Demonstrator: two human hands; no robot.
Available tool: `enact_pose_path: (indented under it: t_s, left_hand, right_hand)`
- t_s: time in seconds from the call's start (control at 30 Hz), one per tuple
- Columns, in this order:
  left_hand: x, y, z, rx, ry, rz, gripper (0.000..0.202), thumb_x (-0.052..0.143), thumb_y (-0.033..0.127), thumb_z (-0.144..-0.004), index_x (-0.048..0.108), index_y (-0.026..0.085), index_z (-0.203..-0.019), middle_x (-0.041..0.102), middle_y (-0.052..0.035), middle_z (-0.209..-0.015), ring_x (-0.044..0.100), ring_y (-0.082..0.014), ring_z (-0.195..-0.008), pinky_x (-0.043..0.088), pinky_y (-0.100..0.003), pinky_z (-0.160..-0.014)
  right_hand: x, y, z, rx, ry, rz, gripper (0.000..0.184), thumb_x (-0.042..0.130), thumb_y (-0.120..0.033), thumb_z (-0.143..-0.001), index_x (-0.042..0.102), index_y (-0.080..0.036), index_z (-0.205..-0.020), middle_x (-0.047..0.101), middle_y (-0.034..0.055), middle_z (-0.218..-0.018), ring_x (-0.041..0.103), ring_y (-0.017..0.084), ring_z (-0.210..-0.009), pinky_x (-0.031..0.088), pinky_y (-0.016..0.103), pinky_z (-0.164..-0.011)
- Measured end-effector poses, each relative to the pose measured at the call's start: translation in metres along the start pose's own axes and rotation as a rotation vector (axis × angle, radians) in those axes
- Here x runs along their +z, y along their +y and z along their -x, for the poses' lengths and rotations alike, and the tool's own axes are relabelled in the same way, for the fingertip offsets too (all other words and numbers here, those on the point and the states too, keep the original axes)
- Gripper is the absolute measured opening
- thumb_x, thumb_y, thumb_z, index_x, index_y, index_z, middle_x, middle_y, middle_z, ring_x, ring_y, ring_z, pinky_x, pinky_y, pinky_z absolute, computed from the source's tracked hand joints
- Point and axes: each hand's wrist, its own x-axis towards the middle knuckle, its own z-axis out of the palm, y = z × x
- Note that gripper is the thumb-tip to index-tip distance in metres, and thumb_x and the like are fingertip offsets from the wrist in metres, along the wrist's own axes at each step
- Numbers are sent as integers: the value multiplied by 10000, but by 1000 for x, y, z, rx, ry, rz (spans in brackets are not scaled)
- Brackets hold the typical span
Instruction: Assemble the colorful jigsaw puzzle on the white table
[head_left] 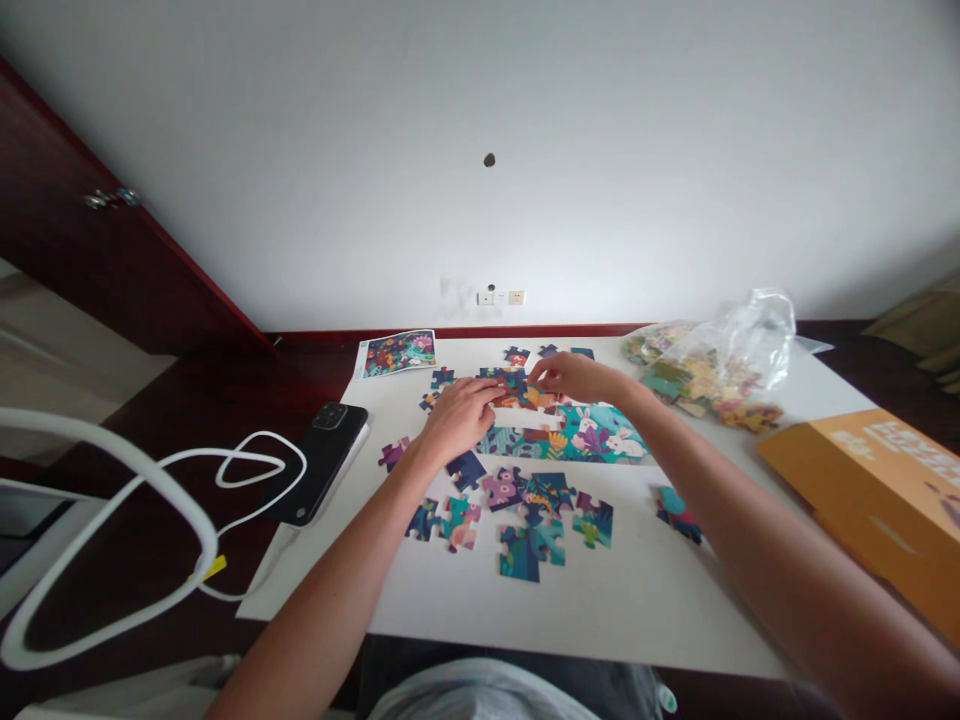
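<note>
On the white table, a joined strip of jigsaw puzzle point(600, 440) with white rabbits lies in front of a second, darker joined section point(514, 393). A pale gap shows between part of the two. My left hand point(459, 415) rests flat, its fingers stretched over the left end of the darker section. At that section's right side, my right hand point(576, 378) is closed in a pinch; whatever is between the fingertips is hidden. Loose puzzle pieces lie nearer me, among them a dark blue one point(519, 555), a teal and pink one point(459, 522) and a green-leaf one point(594, 520).
A printed picture point(397, 354) lies at the back left. To the right are a clear plastic bag point(750, 345) with more pieces and an orange box point(870, 490). A black phone point(330, 465) and white cable point(172, 455) are at the left edge.
</note>
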Motion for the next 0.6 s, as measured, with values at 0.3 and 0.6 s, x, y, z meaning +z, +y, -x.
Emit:
enact_pose_path:
  t_s: [0.3, 0.6]
  left_hand:
    - [0, 0, 0, -10, -32, -10, 490, 479, 103, -944, 661, 245, -1376, 622, -24, -1461, 556, -233, -1325, 396, -422, -1193]
    - [3, -3, 0, 3, -2, -6, 480, 482, 89, -936, 663, 236, -1355, 637, -20, -1434, 563, -219, -1302, 397, -406, -1184]
  right_hand:
    - [5, -5, 3, 29, -91, -194, 203, 673, -248, -871, 723, -215, -1066, 773, 77, -1033, 751, 190, -701, 592, 270, -611]
    - [2, -9, 2, -20, -55, -48, 155, 709, -263, -829, 730, -181, -959, 757, 29, -736, 666, 151, -615, 467, 215, -502]
